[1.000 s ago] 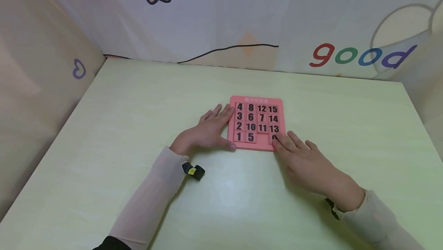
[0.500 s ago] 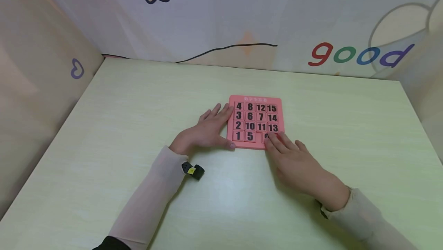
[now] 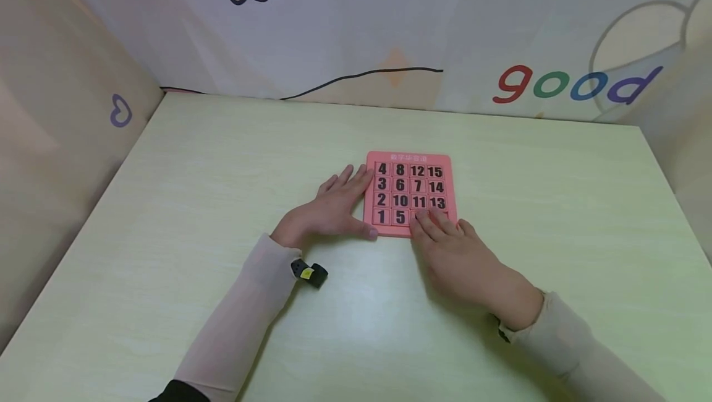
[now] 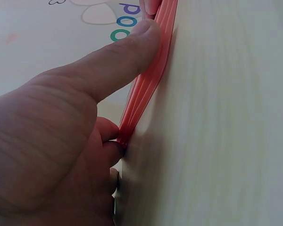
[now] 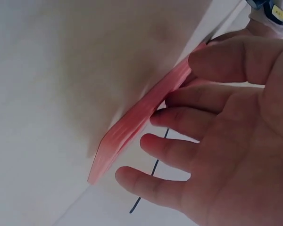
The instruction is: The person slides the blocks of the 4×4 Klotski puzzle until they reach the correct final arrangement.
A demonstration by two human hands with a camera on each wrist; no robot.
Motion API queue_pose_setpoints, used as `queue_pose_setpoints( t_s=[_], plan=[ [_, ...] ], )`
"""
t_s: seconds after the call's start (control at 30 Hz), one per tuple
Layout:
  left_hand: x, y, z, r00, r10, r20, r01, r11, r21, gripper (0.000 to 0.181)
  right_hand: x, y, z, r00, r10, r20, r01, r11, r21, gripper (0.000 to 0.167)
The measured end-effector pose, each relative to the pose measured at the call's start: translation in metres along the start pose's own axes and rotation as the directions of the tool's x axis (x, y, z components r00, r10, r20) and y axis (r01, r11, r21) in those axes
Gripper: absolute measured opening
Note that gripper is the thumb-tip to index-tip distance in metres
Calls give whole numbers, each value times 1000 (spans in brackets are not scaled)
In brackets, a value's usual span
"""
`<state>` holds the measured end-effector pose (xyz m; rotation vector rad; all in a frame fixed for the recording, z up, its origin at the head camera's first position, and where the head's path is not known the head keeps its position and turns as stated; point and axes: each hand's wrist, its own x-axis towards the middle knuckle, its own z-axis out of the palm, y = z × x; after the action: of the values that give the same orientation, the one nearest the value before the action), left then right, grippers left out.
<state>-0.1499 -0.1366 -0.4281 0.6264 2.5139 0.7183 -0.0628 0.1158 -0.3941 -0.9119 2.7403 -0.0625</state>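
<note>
A pink number slide puzzle point(image 3: 452, 195) lies flat on the table in the head view, with its rows of numbered tiles facing up. My left hand point(image 3: 328, 215) rests at its left side, long fingers along the left edge. In the left wrist view the thumb point(image 4: 127, 56) lies against the near edge of the frame. My right hand point(image 3: 458, 260) comes in from the lower right. Its straight fingertips press on the bottom row, just right of the 5 tile point(image 3: 400, 217), and hide the tile beneath them and the bottom right corner.
The pale wooden table point(image 3: 233, 154) stretches out on all sides of the puzzle. Behind it stands a printed backdrop point(image 3: 345, 25) with a star and the coloured word "good". A light side wall point(image 3: 55, 142) borders the table at the left.
My right hand has moved left along the bottom row, and the 9 tile has slid left with it toward the 5 and under the fingers. The left hand has stayed in place.
</note>
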Motion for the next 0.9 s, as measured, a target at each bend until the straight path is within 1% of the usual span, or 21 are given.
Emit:
queue_pose_setpoints(
  t_s=[0.1, 0.3, 0.4, 0.5, 0.73, 0.9],
  plan=[
    [0, 0, 0, 1000, 1, 0, -1, 1000, 4, 117, -1, 10, -5, 1000, 7, 10, -7, 999, 36, 61],
    [0, 0, 1, 1000, 3, -3, -3, 1000, 13, 118, 2, 31, -14, 997, 76, 34, -78, 993, 88, 67],
    [0, -1, 1, 1000, 3, -6, -3, 1000, 17, 118, 5, 38, -15, 995, 91, 44, -95, 990, 101, 66],
    [0, 0, 2, 1000, 9, -7, -8, 1000, 16, 118, 6, 40, -13, 994, 92, 52, -97, 990, 102, 64],
    [0, 1, 2, 1000, 7, -8, -6, 1000, 17, 118, 4, 38, -9, 994, 98, 42, -102, 990, 96, 62],
    [-1, 0, 1, 1000, 5, -5, -5, 1000, 13, 117, -3, 33, -7, 996, 77, 33, -79, 994, 74, 62]
  ],
)
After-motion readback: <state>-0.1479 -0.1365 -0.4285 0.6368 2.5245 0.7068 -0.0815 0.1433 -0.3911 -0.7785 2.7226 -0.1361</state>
